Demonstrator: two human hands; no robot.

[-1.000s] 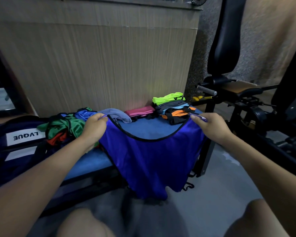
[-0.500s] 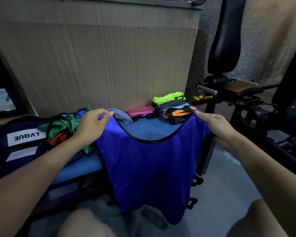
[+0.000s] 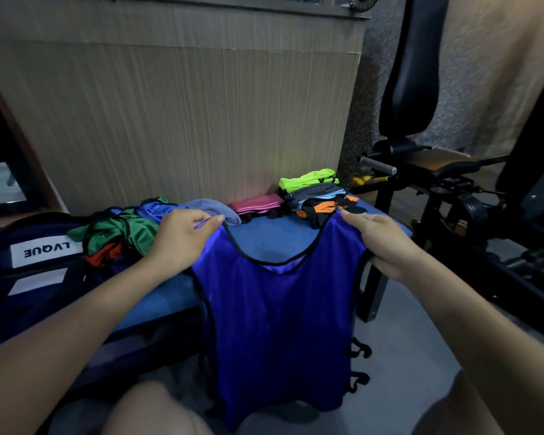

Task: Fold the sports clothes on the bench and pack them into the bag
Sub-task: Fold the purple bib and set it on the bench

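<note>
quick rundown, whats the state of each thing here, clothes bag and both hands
blue vest: unfolded, held up by its shoulders, hanging over the bench edge
left hand: pinching the vest's left shoulder
right hand: gripping the vest's right shoulder
green clothes pile: crumpled, unfolded, on the bench
pink garment: folded flat
stack with yellow top: folded, piled at the bench's far end
bag: lying at the left; cannot tell if open

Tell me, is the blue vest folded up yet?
Not yet. The blue vest is spread flat, hanging over the bench edge, with the left hand and right hand holding its shoulders.
</note>
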